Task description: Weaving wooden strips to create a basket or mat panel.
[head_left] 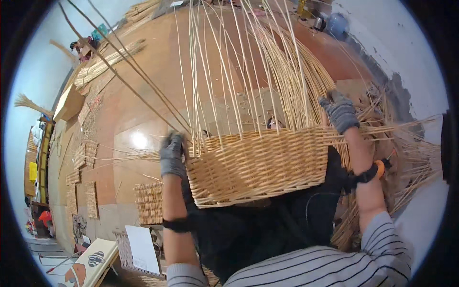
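Gloved left hand [172, 154] grip on wicker basket [258, 165], white sheet [143, 248] below

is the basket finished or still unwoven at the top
Unfinished: the wicker basket has woven walls, but long loose stakes stand unwoven above its rim.

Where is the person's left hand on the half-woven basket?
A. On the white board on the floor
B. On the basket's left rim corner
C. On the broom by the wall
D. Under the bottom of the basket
B: the gloved left hand closes on the left rim corner of the basket, among the upright stakes.
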`<move>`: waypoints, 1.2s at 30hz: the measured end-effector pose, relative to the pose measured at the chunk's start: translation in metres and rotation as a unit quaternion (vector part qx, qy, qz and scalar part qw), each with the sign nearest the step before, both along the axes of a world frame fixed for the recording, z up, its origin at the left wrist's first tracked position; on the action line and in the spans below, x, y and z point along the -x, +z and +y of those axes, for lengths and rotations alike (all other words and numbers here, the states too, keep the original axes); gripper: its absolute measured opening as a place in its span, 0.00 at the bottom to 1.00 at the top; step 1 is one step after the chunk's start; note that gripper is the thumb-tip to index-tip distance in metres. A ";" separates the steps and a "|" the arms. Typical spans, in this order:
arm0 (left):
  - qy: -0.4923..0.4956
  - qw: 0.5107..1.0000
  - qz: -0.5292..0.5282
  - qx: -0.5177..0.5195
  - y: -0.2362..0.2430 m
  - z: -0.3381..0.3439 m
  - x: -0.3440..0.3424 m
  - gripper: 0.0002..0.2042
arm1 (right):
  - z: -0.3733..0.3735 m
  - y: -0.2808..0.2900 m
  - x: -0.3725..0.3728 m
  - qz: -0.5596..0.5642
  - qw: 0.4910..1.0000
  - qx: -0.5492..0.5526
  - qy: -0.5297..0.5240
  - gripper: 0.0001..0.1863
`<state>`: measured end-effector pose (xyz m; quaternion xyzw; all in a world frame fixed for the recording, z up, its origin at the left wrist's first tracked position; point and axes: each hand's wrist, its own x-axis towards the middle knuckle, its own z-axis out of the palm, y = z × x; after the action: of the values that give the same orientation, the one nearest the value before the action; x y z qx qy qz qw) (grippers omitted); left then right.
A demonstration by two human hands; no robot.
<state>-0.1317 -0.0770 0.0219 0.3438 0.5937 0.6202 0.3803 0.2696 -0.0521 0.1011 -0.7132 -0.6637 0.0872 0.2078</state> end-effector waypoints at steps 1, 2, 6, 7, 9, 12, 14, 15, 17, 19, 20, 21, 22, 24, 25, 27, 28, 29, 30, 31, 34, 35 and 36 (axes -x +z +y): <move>-0.137 0.967 -0.162 0.143 -0.001 0.002 0.006 0.14 | 0.002 0.007 -0.014 -0.123 0.976 0.171 -0.045 0.24; -0.199 0.959 -0.144 0.143 -0.002 0.002 0.007 0.12 | -0.002 -0.006 -0.022 -0.119 0.977 0.169 -0.050 0.24; -0.154 0.928 -0.327 0.085 -0.013 -0.010 -0.001 0.10 | -0.016 -0.032 -0.025 -0.060 0.990 0.097 -0.085 0.25; -0.145 0.943 -0.291 0.068 -0.010 -0.021 -0.001 0.09 | -0.022 -0.027 -0.016 -0.057 0.990 0.090 -0.095 0.23; -0.180 0.960 -0.216 0.010 0.013 -0.047 0.005 0.08 | -0.035 -0.010 -0.009 -0.074 0.990 0.045 -0.114 0.20; -0.208 0.934 -0.276 -0.091 0.033 -0.061 0.009 0.06 | -0.049 0.029 -0.004 -0.100 0.981 -0.107 -0.125 0.20; -0.204 0.926 -0.284 -0.144 0.059 -0.056 -0.006 0.07 | -0.037 0.060 -0.015 -0.085 0.971 -0.185 -0.125 0.19; -0.169 0.918 -0.325 -0.151 0.080 -0.055 -0.025 0.08 | -0.025 0.070 -0.025 -0.086 0.968 -0.194 -0.135 0.19; -0.144 0.905 -0.365 -0.166 0.093 -0.044 -0.033 0.09 | -0.003 0.087 -0.039 -0.116 0.940 -0.298 -0.118 0.16; -0.357 0.860 -0.281 -0.233 0.091 -0.040 -0.023 0.09 | -0.006 0.101 -0.035 -0.129 0.934 -0.312 -0.112 0.16; -0.312 0.865 -0.314 -0.237 0.087 -0.041 -0.024 0.09 | -0.007 0.103 -0.033 -0.141 0.932 -0.320 -0.100 0.16; -0.311 0.864 -0.317 -0.236 0.082 -0.041 -0.025 0.09 | -0.009 0.096 -0.035 -0.144 0.932 -0.318 -0.098 0.16; -0.334 0.820 -0.392 -0.250 0.074 -0.045 -0.024 0.09 | -0.012 0.079 -0.038 -0.125 0.926 -0.343 -0.099 0.17; -0.149 0.875 -0.384 -0.255 0.082 -0.057 -0.046 0.08 | -0.023 0.064 -0.037 -0.052 0.935 -0.311 -0.161 0.19; -0.188 0.897 -0.335 -0.221 0.080 -0.045 -0.039 0.06 | -0.017 0.068 -0.039 -0.053 0.934 -0.314 -0.161 0.19; -0.281 0.874 -0.296 -0.264 0.067 -0.029 -0.030 0.05 | -0.004 0.068 -0.046 -0.071 0.944 -0.294 -0.130 0.19; -0.257 0.899 -0.245 -0.258 0.061 -0.025 -0.025 0.06 | 0.000 0.062 -0.042 -0.039 0.953 -0.262 -0.148 0.19; -0.258 0.896 -0.243 -0.269 0.061 -0.023 -0.017 0.06 | -0.001 0.062 -0.040 -0.038 0.950 -0.274 -0.146 0.19; -0.278 0.885 -0.256 -0.270 0.062 -0.028 -0.018 0.08 | -0.013 0.060 -0.043 0.010 0.955 -0.280 -0.101 0.19; -0.299 0.874 -0.269 -0.272 0.064 -0.030 -0.019 0.09 | -0.022 0.059 -0.048 0.058 0.955 -0.285 -0.055 0.19; -0.272 0.868 -0.328 -0.254 0.085 -0.022 0.005 0.07 | -0.039 0.077 -0.039 0.155 0.956 -0.250 0.006 0.19; -0.256 0.866 -0.353 -0.245 0.093 -0.018 0.019 0.09 | -0.046 0.088 -0.025 0.146 0.967 -0.207 0.000 0.19; -0.258 0.864 -0.353 -0.248 0.096 -0.012 0.030 0.09 | -0.051 0.096 -0.018 0.184 0.961 -0.195 0.074 0.20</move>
<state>-0.1613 -0.0892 0.1183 0.3258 0.1361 0.7069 0.6129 0.2880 -0.1034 0.1967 -0.5795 -0.6692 0.1005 0.4542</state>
